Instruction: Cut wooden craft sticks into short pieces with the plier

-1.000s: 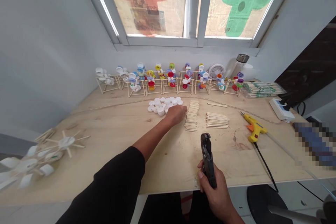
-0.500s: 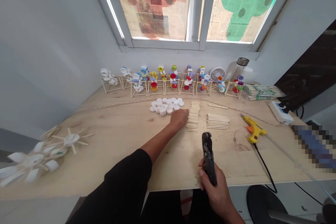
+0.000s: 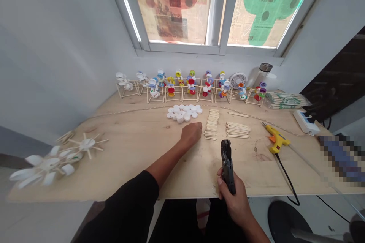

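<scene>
Left hand (image 3: 191,134): curled, back uppermost, fingertips hidden; left forearm (image 3: 168,164) bare, reaching forward and inward. Right hand (image 3: 236,199): closed in a grip, thumb on the inner side.

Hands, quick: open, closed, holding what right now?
Left hand: curled near the sticks; whether it holds anything cannot be told.
Right hand: closed around the black pliers-like tool.

Your wooden table (image 3: 137,140) carries white caps (image 3: 180,118) and stacked sticks (image 3: 238,130) in the middle — glue gun (image 3: 275,139) and power strip (image 3: 305,123) to your right, spoked wheels (image 3: 87,144) to your left.
</scene>
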`<state>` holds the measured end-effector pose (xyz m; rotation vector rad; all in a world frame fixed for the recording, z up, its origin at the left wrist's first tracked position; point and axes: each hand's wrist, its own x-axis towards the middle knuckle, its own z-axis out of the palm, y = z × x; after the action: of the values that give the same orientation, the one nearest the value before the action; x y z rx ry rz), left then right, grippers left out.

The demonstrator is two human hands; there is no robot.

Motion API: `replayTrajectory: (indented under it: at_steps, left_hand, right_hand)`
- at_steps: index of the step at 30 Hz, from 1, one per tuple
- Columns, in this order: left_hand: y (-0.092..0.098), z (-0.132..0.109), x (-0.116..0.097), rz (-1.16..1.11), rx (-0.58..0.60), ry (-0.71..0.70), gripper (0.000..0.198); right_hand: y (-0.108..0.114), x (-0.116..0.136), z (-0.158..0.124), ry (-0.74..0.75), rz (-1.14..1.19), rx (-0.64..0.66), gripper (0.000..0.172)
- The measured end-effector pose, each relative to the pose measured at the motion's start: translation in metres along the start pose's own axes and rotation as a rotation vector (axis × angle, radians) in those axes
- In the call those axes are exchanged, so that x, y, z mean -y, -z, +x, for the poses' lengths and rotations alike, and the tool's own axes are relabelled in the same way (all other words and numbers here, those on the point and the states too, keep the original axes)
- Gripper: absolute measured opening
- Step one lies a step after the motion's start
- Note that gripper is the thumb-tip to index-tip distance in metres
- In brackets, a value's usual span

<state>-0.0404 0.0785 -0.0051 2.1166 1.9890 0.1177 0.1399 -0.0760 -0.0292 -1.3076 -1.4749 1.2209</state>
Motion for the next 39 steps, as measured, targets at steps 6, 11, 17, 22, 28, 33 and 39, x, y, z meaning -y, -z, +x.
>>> replayTrajectory:
  at_steps: [6,11,17,22,28,33,39]
  left_hand:
    - [-0.004,-0.01,-0.013,-0.036,-0.006,0.017,0.021]
    - [-0.003,-0.018,-0.015,-0.048,-0.038,0.037,0.02]
    - [0.0,-0.034,-0.017,-0.039,-0.079,-0.019,0.023]
    - [-0.002,-0.038,-0.044,-0.023,-0.058,-0.225,0.02]
    - [-0.006,-0.022,-0.088,0.038,-0.013,-0.394,0.019]
    - [-0.009,-0.012,-0.107,0.07,0.03,-0.446,0.02]
    - [-0.012,-0.004,-0.113,0.044,0.089,-0.411,0.022]
  right_hand:
    - [-0.001,0.0,-0.001,-0.006,0.042,-0.014,0.023]
    - [-0.002,0.0,-0.002,0.001,0.065,-0.025,0.022]
    - [0.005,0.011,-0.002,-0.015,0.293,-0.086,0.027]
    - [0.024,0.018,-0.005,-0.056,0.418,-0.19,0.027]
    - [0.033,0.015,-0.008,-0.101,0.506,-0.218,0.027]
    - [0.035,0.011,-0.005,-0.096,0.589,-0.235,0.029]
    - [0.039,0.006,-0.003,-0.09,0.581,-0.237,0.03]
